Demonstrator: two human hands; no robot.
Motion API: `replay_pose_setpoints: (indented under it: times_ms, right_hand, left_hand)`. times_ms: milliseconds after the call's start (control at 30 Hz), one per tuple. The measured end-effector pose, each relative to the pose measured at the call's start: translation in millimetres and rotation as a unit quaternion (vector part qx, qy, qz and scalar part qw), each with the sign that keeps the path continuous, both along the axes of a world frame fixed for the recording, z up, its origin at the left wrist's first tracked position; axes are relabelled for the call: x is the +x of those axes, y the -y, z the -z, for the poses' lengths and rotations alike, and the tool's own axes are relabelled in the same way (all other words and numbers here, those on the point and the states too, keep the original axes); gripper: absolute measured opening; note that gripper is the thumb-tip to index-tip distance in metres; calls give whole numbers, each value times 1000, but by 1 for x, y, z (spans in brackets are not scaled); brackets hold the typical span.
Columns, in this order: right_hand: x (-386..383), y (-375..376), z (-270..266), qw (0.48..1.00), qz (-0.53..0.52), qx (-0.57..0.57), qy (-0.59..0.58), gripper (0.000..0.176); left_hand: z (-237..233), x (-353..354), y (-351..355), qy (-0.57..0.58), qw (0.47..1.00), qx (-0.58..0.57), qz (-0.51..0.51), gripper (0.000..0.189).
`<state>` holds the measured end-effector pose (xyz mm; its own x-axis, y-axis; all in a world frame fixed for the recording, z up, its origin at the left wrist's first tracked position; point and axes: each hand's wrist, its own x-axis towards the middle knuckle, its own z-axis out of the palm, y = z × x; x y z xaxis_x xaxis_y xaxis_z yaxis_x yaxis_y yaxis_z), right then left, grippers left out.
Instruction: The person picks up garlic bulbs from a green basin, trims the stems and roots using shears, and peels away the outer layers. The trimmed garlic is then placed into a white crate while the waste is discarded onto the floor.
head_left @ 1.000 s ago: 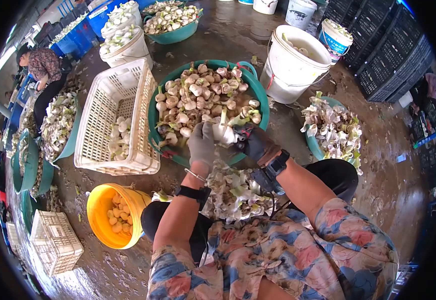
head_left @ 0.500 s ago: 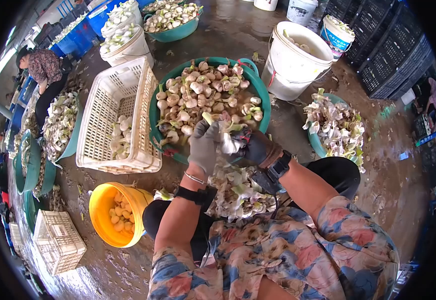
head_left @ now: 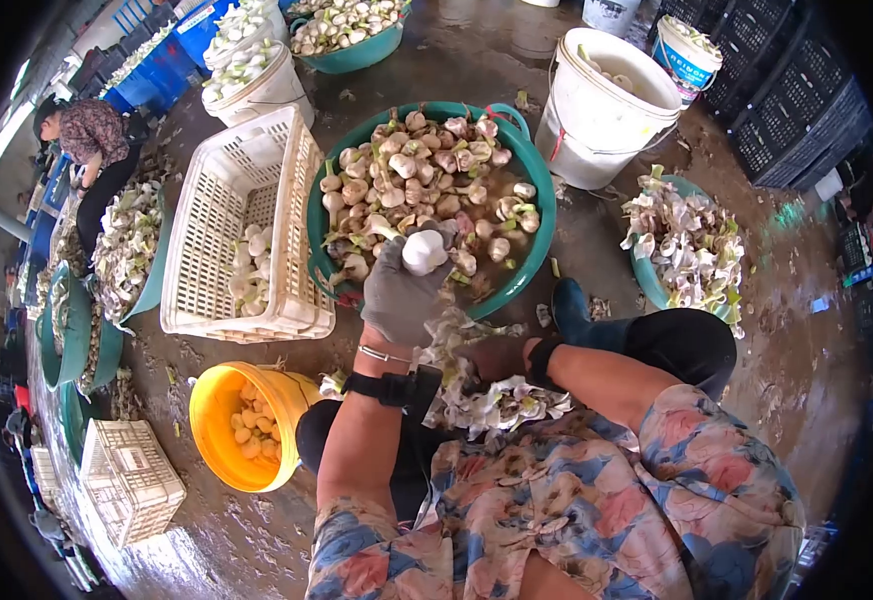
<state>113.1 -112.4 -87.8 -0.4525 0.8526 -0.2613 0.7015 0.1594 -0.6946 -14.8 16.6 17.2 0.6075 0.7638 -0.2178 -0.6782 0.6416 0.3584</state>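
My left hand (head_left: 404, 290), in a grey glove, grips a clean white garlic bulb (head_left: 425, 252) over the near rim of a round green tub (head_left: 547, 222). Many unpeeled garlic bulbs (head_left: 407, 170) with brownish skins and stems fill that tub. My right hand (head_left: 492, 357), in a dark glove, is lower and to the right, beside loose garlic skins (head_left: 447, 345); its fingers are mostly hidden there. More peeled skins (head_left: 502, 405) lie in a heap at my lap.
A white crate (head_left: 182, 270) holding some garlic stands left of the tub, with a yellow bucket (head_left: 207, 425) nearer me. White bucket (head_left: 597, 120) stands back right, a green basin of skins (head_left: 647, 270) at right. A co-worker (head_left: 92, 135) sits far left.
My hands have come apart. The left now holds the bulb bare of its outer skin, while the right has dropped down toward the skins near my lap. The view has shifted slightly.
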Motion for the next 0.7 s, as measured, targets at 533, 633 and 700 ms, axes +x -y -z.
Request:
replay_pose_setpoints:
  times_ms: [533,633,700]
  right_hand:
    - [91,-131,-14,927,277,-49,248,33]
    - [104,-131,56,918,393,-52,3,36]
    - [99,-120,64,849,472,-32,-236,37]
  left_hand:
    - [13,-12,-46,-140,985,68,-76,33]
    - [11,8,-34,-222,971,89,-24,27]
    - [24,21,-27,-346,934,89,12,28]
